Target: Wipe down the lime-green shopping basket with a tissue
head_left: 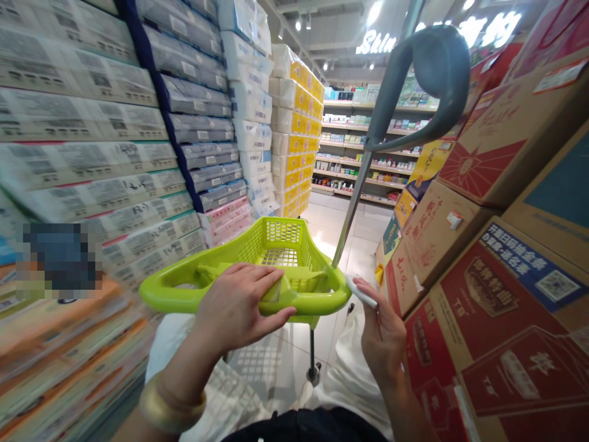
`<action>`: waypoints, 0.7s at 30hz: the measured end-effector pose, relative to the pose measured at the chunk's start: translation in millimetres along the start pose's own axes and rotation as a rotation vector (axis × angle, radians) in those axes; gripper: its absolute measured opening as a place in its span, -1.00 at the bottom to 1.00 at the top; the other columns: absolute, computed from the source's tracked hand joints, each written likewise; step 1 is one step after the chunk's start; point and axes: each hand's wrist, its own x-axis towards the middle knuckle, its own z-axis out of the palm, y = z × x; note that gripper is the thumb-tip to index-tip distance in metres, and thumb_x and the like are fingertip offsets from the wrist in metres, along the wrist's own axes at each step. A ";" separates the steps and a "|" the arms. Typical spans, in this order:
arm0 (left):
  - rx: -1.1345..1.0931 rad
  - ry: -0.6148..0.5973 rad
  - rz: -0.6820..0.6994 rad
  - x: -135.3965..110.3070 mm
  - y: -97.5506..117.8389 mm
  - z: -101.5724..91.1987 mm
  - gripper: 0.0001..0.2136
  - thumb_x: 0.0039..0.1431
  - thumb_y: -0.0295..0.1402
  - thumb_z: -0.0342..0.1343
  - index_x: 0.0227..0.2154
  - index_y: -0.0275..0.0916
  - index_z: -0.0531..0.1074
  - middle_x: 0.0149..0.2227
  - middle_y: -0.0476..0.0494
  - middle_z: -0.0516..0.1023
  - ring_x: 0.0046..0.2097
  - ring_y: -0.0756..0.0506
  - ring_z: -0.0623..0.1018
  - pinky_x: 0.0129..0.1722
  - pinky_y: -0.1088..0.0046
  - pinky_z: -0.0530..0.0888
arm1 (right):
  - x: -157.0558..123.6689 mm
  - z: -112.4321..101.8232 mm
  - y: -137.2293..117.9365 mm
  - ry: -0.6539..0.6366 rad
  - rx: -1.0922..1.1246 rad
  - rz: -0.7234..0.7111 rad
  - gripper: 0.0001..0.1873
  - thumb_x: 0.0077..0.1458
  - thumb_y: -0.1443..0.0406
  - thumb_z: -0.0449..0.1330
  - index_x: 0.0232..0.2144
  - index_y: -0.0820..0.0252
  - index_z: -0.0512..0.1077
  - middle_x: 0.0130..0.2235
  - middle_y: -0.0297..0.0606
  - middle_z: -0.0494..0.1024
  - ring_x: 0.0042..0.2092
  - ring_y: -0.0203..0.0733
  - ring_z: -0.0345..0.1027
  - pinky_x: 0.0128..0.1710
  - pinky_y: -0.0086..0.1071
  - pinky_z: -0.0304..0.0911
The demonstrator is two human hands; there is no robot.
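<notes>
A lime-green shopping cart (294, 306) with a perforated basket stands right in front of me. My left hand (239, 304) lies over the middle of its handle bar, fingers across the top and thumb stretched along the near side. At the right corner of the bar, my right hand (384, 328) pinches a folded white wipe (362, 292), which is against or very close to the green plastic. A metal pole (352, 218) rises by that corner and carries a grey loop handle (391, 92). The basket's floor is partly hidden by a green flap.
Stacked paper packs (83, 110) line the left side, with yellow-and-white packs (297, 144) farther along. Cardboard cartons (497, 307) rise close on the right. A tiled aisle (317, 212) leads to shelves of goods (354, 141). A patch at left is pixelated.
</notes>
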 end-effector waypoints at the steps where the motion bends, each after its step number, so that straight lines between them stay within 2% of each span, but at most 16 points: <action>1: -0.002 0.000 -0.003 -0.4 -2.0 0.4 -0.50 0.12 0.03 0.06 -0.05 -0.26 0.49 -0.07 -0.23 0.60 -0.11 -0.24 0.56 -0.01 0.12 0.40 | -2.3 -0.4 0.6 0.009 0.017 0.036 -0.71 0.26 0.43 0.07 -0.04 0.13 0.47 0.00 -0.14 0.58 0.06 -0.08 0.47 0.09 -0.09 0.40; 6: -0.001 0.037 0.005 -2.7 -11.5 1.4 -0.55 0.14 0.02 0.04 -0.07 -0.19 0.50 -0.07 -0.15 0.62 -0.04 -0.23 0.53 0.05 0.10 0.32 | -15.6 3.4 -7.4 -0.066 0.135 -0.062 -0.68 0.24 0.46 0.07 -0.06 0.11 0.51 0.00 -0.17 0.59 0.12 -0.02 0.41 0.15 0.00 0.33; 12: -0.020 0.072 0.055 -4.8 -19.9 1.2 -0.59 0.16 -0.02 0.03 -0.06 -0.14 0.49 -0.10 -0.12 0.63 -0.04 -0.23 0.51 0.01 0.10 0.32 | -15.2 12.1 -4.6 0.073 0.229 0.181 -0.74 0.24 0.40 0.11 -0.07 0.15 0.51 -0.01 -0.16 0.60 0.03 -0.07 0.49 0.05 -0.13 0.43; 17: 0.003 0.117 0.083 -7.6 -24.9 1.8 -0.59 0.11 -0.05 0.10 -0.02 -0.09 0.46 -0.07 -0.08 0.62 0.04 -0.28 0.47 0.11 0.03 0.23 | -18.2 6.5 -3.7 -0.001 0.206 0.042 -0.69 0.23 0.44 0.10 -0.06 0.10 0.51 0.03 -0.19 0.57 0.09 -0.05 0.44 0.14 -0.06 0.34; 21: 0.026 0.267 0.065 -8.5 -22.6 -4.3 -0.54 0.10 -0.08 0.12 0.05 -0.13 0.39 -0.04 -0.14 0.59 0.06 -0.30 0.45 0.15 -0.03 0.19 | -14.7 5.8 -3.8 0.032 0.207 0.178 -0.72 0.23 0.41 0.12 -0.07 0.10 0.52 -0.06 -0.22 0.62 -0.02 -0.12 0.52 0.02 -0.21 0.44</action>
